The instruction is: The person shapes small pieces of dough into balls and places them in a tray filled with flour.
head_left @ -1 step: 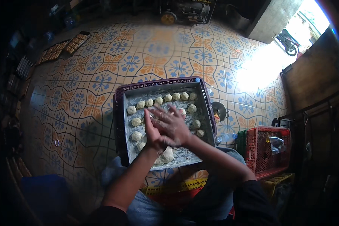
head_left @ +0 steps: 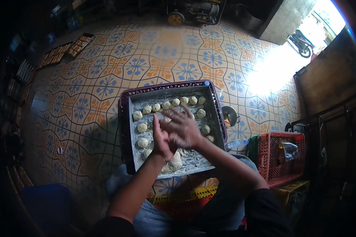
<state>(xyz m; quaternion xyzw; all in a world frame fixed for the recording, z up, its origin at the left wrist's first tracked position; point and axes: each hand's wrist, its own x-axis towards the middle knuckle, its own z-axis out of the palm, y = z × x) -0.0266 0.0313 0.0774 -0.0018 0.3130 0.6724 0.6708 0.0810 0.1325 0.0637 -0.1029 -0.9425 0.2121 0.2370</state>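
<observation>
Over a floured metal tray point(head_left: 190, 168), my two hands are pressed palm toward palm. My left hand point(head_left: 161, 139) is underneath, with a straight finger showing and the others covered. My right hand point(head_left: 184, 128) lies across it, fingers spread and smeared by motion, flour on the skin. Whatever may lie between the palms is hidden. Round pale dough balls line the tray's far side and both flanks, among them a dough ball point(head_left: 142, 142) left of my left hand. A larger dough lump point(head_left: 175, 162) sits below my wrists at the near edge.
The tray rests in a dark purple crate point(head_left: 124, 130). To the right are a metal bowl point(head_left: 230, 116), a plastic bottle point(head_left: 238, 144) and a red crate point(head_left: 283, 158). Filled baking trays point(head_left: 59, 54) lie far left on patterned tiles, and a wheeled machine point(head_left: 195, 12) stands at the back.
My right hand has shifted slightly to the right and down against my left. The left hand has barely moved, and the dough balls stay in place.
</observation>
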